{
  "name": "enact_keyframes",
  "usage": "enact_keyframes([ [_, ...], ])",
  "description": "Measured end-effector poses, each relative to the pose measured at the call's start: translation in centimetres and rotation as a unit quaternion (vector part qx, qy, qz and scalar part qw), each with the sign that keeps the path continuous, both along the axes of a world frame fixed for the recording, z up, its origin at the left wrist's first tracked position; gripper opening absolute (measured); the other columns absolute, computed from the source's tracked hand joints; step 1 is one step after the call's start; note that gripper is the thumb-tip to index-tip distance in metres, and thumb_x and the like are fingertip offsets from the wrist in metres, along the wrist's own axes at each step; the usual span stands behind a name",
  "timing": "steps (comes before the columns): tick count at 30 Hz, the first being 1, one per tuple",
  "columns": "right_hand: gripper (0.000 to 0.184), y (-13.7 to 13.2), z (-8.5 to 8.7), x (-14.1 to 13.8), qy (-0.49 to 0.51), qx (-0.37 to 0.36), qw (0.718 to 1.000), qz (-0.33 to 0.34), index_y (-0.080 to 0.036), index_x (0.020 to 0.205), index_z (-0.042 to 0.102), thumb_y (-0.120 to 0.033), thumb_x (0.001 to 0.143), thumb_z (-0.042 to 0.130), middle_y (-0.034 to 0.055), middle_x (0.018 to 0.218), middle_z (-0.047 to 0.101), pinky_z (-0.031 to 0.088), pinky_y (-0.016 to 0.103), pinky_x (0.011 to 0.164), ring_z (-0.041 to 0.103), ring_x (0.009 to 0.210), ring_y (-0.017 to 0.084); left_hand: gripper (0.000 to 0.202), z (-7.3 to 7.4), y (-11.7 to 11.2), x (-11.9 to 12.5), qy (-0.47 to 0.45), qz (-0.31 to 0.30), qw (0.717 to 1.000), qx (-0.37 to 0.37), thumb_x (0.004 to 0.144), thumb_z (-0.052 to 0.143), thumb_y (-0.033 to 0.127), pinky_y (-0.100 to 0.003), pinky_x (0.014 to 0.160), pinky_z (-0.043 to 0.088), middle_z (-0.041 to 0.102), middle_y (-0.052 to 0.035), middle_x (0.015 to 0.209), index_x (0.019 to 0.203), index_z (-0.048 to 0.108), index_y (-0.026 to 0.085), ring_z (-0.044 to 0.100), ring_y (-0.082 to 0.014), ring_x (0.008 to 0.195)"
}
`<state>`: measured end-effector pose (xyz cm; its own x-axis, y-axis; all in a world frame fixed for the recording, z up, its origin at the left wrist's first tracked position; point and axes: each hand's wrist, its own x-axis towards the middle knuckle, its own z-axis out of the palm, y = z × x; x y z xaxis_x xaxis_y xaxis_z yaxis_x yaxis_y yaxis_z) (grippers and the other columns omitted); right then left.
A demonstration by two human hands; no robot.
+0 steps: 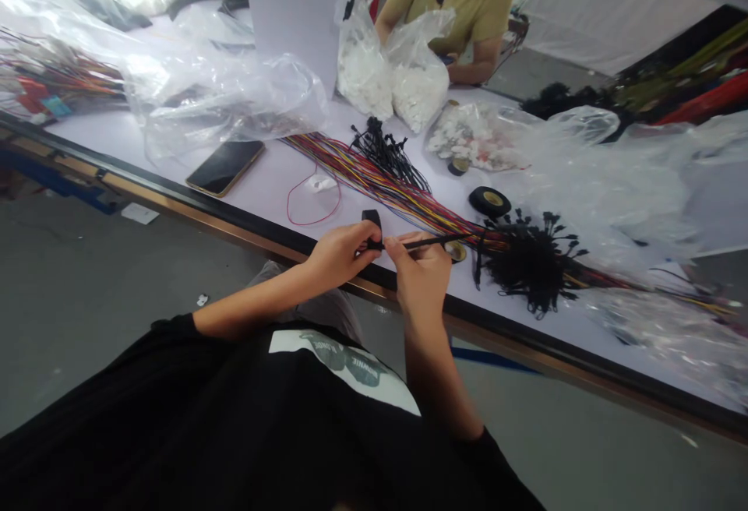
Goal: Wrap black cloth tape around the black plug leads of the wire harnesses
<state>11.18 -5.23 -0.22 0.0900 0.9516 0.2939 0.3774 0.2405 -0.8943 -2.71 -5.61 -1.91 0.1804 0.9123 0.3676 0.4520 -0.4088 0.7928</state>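
Two hands work near the tabletop's (274, 211) front edge. The left hand's (344, 252) grip is clamped on one black tape roll (370, 219); the right hand's (421, 263) is pinched on one black strand (459, 238) running toward 3 o'clock. From the hands, two heaps of black connectors lie at 12 (386, 151) and 3 o'clock (529, 262), one loose tape roll (489, 202) at 2, two upright bags (390, 86) at 12, one phone (227, 168) at 10. The shirt's (344, 367) upside-down lettering is too blurred to read surely.
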Motion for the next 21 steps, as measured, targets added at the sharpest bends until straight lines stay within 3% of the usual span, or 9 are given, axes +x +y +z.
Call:
enact_keyframes([
  [5,0.033,0.3,-1.1,-1.1,0.164,-0.048,0.985,0.019,-0.019,0.053,0.044,-0.04,0.068,0.066,-0.0077,0.048,0.043,0.033,0.024,0.05,0.039,0.046,0.007,0.012,-0.3,0.0,-0.3,0.118,0.068,0.987,0.085,0.081,0.052,0.024,-0.024,0.062,0.04,0.062,-0.0024,0.076,0.085,0.062,0.019,0.054,-0.0129,0.069],
  [8,0.038,0.4,-1.1,-1.7,0.252,-0.096,0.962,0.05,-0.02,0.052,0.039,-0.041,0.066,0.068,-0.0095,0.043,0.036,0.027,0.022,0.044,0.032,0.04,0.005,0.015,-0.5,0.1,-0.5,0.131,0.092,0.977,0.141,0.082,0.053,0.029,-0.026,0.069,0.041,0.063,-0.0043,0.081,0.082,0.065,0.02,0.055,-0.0151,0.078],
  [10,0.038,0.4,-1.0,-1.7,0.257,-0.118,0.956,0.072,-0.02,0.054,0.04,-0.044,0.067,0.066,-0.0093,0.043,0.036,0.028,0.022,0.044,0.033,0.04,0.006,0.017,-0.6,0.2,-0.7,0.126,0.089,0.977,0.147,0.083,0.053,0.03,-0.026,0.069,0.041,0.063,-0.0044,0.079,0.079,0.065,0.019,0.055,-0.0151,0.076],
  [12,0.034,0.3,-0.8,-1.5,0.206,-0.105,0.97,0.08,-0.02,0.058,0.044,-0.046,0.07,0.062,-0.0076,0.047,0.042,0.034,0.024,0.048,0.039,0.044,0.007,0.016,-0.4,0.3,-0.8,0.11,0.079,0.984,0.117,0.082,0.054,0.029,-0.025,0.066,0.041,0.062,-0.0032,0.072,0.077,0.064,0.018,0.054,-0.0142,0.071],
  [15,0.025,0.0,-0.4,-0.8,0.029,-0.054,0.994,0.091,-0.02,0.073,0.053,-0.043,0.071,0.062,-0.0017,0.067,0.057,0.041,0.027,0.062,0.052,0.062,0.012,0.011,0.0,0.4,-1.1,0.042,0.065,0.997,0.023,0.078,0.056,0.023,-0.023,0.063,0.04,0.061,0.0001,0.067,0.073,0.062,0.016,0.053,-0.0115,0.066],
  [18,0.022,-0.2,0.2,-0.1,-0.135,-0.047,0.98,0.136,-0.021,0.088,0.055,-0.038,0.074,0.059,0.0015,0.083,0.063,0.043,0.03,0.069,0.057,0.075,0.016,0.007,0.3,0.6,-1.2,-0.083,0.032,0.991,-0.095,0.071,0.059,0.021,-0.021,0.058,0.038,0.055,0.0038,0.061,0.068,0.058,0.015,0.049,-0.0082,0.059],
  [21,0.019,-0.3,0.5,0.2,-0.24,-0.035,0.956,0.166,-0.023,0.093,0.056,-0.036,0.08,0.05,0.0029,0.088,0.067,0.043,0.032,0.072,0.06,0.08,0.019,0.012,0.2,0.7,-1.1,-0.226,-0.019,0.952,-0.206,0.066,0.063,0.023,-0.019,0.053,0.035,0.049,0.0055,0.055,0.065,0.056,0.013,0.043,-0.0054,0.051],
])
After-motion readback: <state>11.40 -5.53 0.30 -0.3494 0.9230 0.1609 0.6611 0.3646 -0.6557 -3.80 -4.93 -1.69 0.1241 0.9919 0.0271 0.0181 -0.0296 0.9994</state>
